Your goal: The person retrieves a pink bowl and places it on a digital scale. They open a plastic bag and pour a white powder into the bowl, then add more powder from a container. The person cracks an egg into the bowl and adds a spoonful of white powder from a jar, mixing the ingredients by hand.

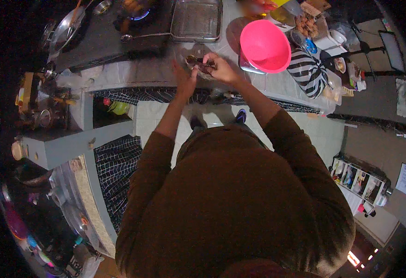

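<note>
Both of my hands are over the grey tiled counter (147,71), close to its front edge. The fingers of my right hand (224,71) pinch a dark brown, elongated item (205,66), whose exact kind I cannot make out. It seems to have a pale or clear layer around it, perhaps a wrapper or a dish. My left hand (185,80) is at the item's left side, its thumb against it. Blur hides whether those fingers grip. To the right, a pink plastic bowl (265,47) rests tilted on a flat light-coloured base (251,67).
Behind my hands stands a rectangular glass baking dish (196,21). A gas burner flame (140,15) is lit on the dark stove (102,41) at left, near a metal pan (67,29). A striped black-and-white bag (307,73) sits at right. Below hangs a dark checked curtain (119,93).
</note>
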`<move>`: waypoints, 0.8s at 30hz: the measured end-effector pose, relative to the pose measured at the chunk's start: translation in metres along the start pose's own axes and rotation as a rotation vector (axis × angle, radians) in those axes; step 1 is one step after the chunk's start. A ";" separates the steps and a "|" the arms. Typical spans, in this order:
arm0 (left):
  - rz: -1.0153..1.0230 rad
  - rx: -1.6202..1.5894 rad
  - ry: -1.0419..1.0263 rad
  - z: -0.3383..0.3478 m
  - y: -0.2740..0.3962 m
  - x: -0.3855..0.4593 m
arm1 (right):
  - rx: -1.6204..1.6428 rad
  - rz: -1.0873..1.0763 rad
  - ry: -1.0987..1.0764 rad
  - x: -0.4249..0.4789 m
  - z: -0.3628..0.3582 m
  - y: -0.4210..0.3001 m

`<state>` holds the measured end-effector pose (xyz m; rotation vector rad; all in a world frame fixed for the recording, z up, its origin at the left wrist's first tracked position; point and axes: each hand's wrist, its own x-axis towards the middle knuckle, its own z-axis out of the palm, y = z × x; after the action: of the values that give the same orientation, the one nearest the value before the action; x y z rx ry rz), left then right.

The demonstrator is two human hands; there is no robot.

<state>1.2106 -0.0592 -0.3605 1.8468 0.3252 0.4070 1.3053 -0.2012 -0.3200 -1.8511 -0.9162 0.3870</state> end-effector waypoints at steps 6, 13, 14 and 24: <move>0.314 0.222 -0.426 -0.050 0.006 0.056 | 0.341 0.185 -0.165 0.011 -0.021 -0.003; 0.072 0.182 -0.534 -0.048 0.015 0.080 | 0.187 0.301 -0.095 0.007 -0.016 0.045; 0.080 0.148 -0.485 -0.048 0.008 0.080 | 0.163 0.367 -0.103 0.010 -0.014 0.047; -0.005 -0.028 -0.192 -0.059 0.021 0.083 | 0.316 0.109 0.581 -0.020 -0.059 0.000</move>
<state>1.2603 0.0197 -0.3144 1.8404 0.1918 0.2273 1.3285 -0.2540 -0.2958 -1.5913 -0.3354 0.0411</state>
